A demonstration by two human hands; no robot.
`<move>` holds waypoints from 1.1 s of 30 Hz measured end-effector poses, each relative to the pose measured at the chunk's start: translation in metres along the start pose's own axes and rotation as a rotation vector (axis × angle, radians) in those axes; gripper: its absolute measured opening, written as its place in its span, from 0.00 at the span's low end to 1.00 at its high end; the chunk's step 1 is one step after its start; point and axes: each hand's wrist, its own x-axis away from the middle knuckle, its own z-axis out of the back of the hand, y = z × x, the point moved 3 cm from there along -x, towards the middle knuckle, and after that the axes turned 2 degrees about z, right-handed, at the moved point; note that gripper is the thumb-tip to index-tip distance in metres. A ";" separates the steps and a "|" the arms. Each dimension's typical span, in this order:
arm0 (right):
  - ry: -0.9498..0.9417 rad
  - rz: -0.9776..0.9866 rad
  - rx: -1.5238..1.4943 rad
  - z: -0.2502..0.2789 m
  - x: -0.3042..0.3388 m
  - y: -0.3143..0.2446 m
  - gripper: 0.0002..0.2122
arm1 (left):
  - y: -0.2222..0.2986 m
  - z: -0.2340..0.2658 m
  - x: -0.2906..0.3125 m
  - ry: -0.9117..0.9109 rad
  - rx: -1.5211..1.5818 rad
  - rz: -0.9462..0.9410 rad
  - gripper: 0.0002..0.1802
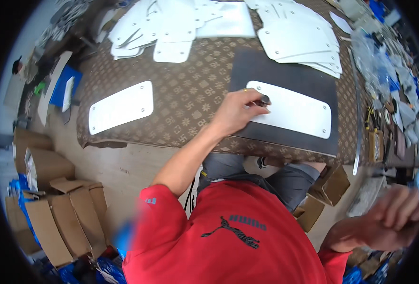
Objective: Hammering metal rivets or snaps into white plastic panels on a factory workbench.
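My left hand (pixel 240 110) pinches a short dark cylindrical tool (pixel 265 99) over the left end of a white rounded panel (pixel 297 111). Metal studs or eyelets show at the panel's visible corners; my fingers cover its lower left one. Under the panel lies a dark rectangular mat (pixel 285 71), near the table's front edge. Raised at the lower right, my right hand (pixel 389 220) is blurred, with its fingers curled closed; whatever they may grip is hidden. Another white panel (pixel 122 108) with corner studs lies apart on the left of the table.
A patterned brown cloth (pixel 185 85) covers the table. Stacks of white panels stand at the back left (pixel 138 28) and back right (pixel 299 35). A long metal strip (pixel 357 118) runs along the right side. Cardboard boxes (pixel 67 217) are on the floor at left.
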 end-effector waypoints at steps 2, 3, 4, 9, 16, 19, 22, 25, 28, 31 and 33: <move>-0.239 -0.293 0.293 0.013 0.046 0.067 0.05 | -0.003 0.005 0.014 0.067 -0.019 0.012 0.12; -0.436 -0.554 0.692 0.024 0.076 0.106 0.07 | -0.001 0.000 0.009 0.057 -0.007 -0.007 0.12; -0.621 -0.819 1.086 0.031 0.094 0.125 0.08 | -0.001 -0.001 0.011 0.044 -0.004 -0.011 0.11; -0.099 -1.027 0.799 0.045 0.095 0.079 0.10 | 0.002 -0.006 0.001 -0.003 0.027 -0.050 0.11; 0.315 -0.422 0.502 0.049 0.075 0.048 0.12 | 0.051 -0.068 -0.068 -0.062 0.342 -0.068 0.09; 0.432 -0.394 0.449 0.055 0.072 0.026 0.11 | 0.061 -0.113 -0.100 -0.134 0.420 -0.075 0.10; 0.497 -0.407 0.461 0.063 0.074 0.020 0.11 | 0.051 -0.158 -0.123 -0.153 0.371 -0.095 0.11; 0.535 -0.474 0.578 0.079 0.077 0.020 0.12 | 0.035 -0.180 -0.134 -0.162 0.307 -0.063 0.11; 0.544 -0.562 0.690 0.091 0.076 0.028 0.12 | 0.023 -0.189 -0.141 -0.172 0.254 -0.033 0.11; 0.462 -0.309 0.796 0.095 0.041 0.013 0.12 | 0.018 -0.184 -0.139 -0.178 0.217 -0.020 0.11; 0.312 -0.163 0.498 0.113 0.012 -0.020 0.14 | 0.024 -0.182 -0.137 -0.163 0.194 -0.029 0.11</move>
